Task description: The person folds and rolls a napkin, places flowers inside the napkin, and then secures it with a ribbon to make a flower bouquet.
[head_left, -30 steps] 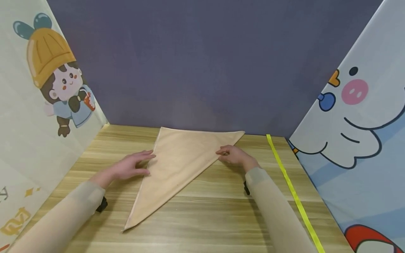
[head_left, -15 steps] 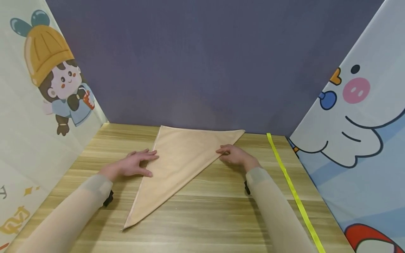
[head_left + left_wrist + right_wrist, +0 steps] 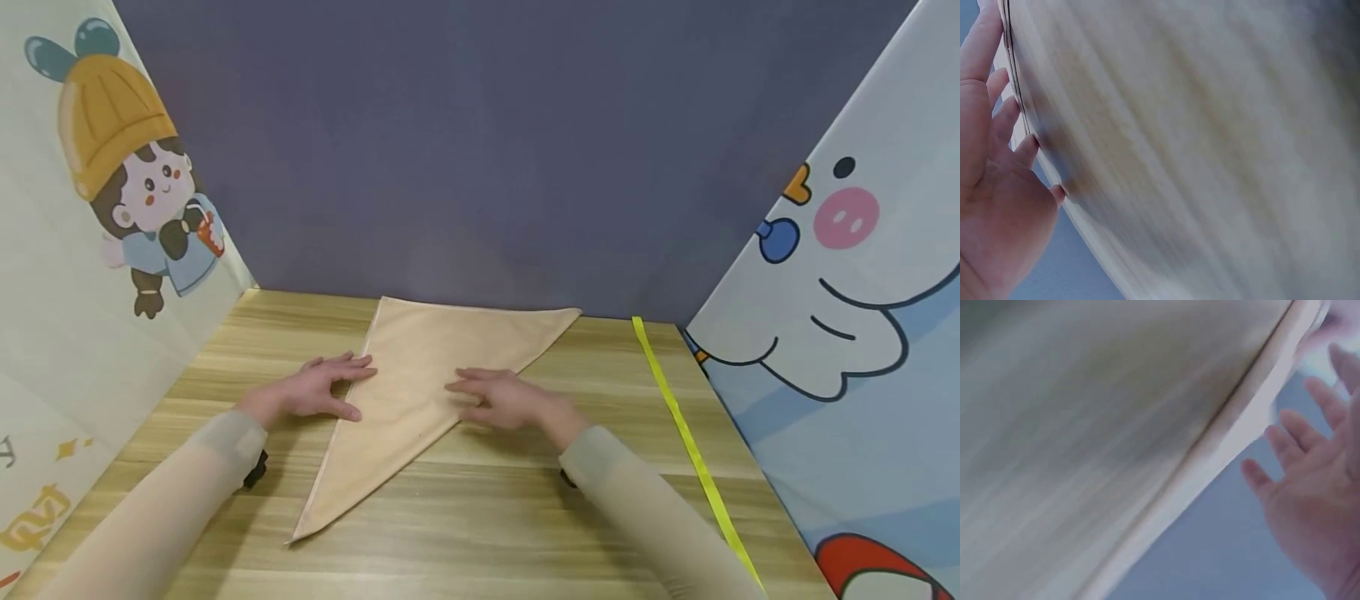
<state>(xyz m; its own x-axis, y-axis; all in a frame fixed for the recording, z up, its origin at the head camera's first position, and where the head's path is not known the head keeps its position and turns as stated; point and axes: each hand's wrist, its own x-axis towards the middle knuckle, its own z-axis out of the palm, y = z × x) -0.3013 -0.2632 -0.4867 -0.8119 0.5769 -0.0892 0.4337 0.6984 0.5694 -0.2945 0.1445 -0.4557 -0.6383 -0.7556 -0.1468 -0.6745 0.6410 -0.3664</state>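
Right hand (image 3: 510, 402) has scooted left, grip loose now, fingers extended over the triangular peach cloth (image 3: 420, 350); left hand (image 3: 322, 390) rests spread fingers on its left edge; cloth's on the table (image 3: 487, 517), purplish wall (image 3: 480, 150) right behind.

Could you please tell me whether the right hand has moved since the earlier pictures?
Yes: in the head view, the right hand has moved left, farther from the yellow strip.

The right hand (image 3: 510, 400) has moved leftward, farther over the cloth (image 3: 416, 346)
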